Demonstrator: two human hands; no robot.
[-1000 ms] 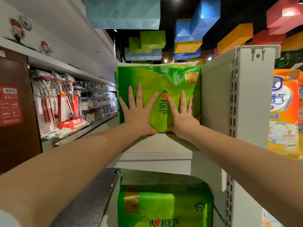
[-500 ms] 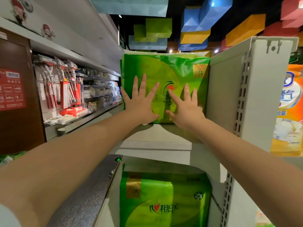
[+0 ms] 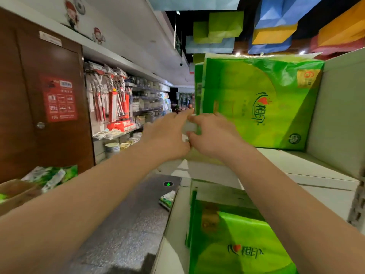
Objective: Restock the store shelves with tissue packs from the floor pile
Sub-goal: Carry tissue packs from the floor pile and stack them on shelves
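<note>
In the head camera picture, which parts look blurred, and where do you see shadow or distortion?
Head view: both hands, left hand and right hand, are smeared by motion blur; the upper tissue pack is fairly sharp, with a diagonal shadow across its lower right; the wide-angle lens bends the brown door and the shelf edge.

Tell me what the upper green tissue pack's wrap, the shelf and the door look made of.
Upper green tissue pack: thin glossy plastic film, wrinkled with sheen. Shelf: probably white painted metal, flat and matte. Door: brown wood or wood-look laminate, slightly glossy.

White shelf with upright green tissue pack
</note>
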